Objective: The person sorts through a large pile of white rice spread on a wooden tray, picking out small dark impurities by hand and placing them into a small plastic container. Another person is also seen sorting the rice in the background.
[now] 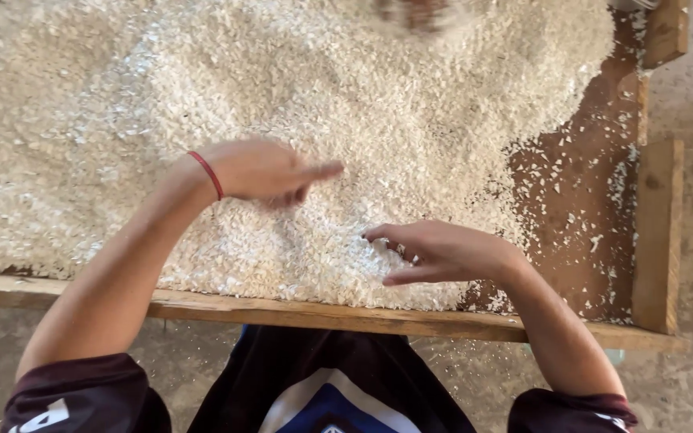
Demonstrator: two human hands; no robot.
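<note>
A thick bed of small white flakes [298,88] covers a wooden table. My left hand [262,171], with a red band on the wrist, hovers just over the flakes, fingers stretched to the right and slightly blurred. My right hand [435,252] rests on the flakes near the front edge, fingers curled toward the left with a few white flakes under the fingertips. Neither hand grips anything I can make out.
A raised wooden rim [322,314] runs along the table's front, and a wooden board [656,232] borders the right side. Bare brown tabletop [579,208] with scattered flakes shows at the right. A blurred dark shape [415,12] lies at the top. Concrete floor lies below.
</note>
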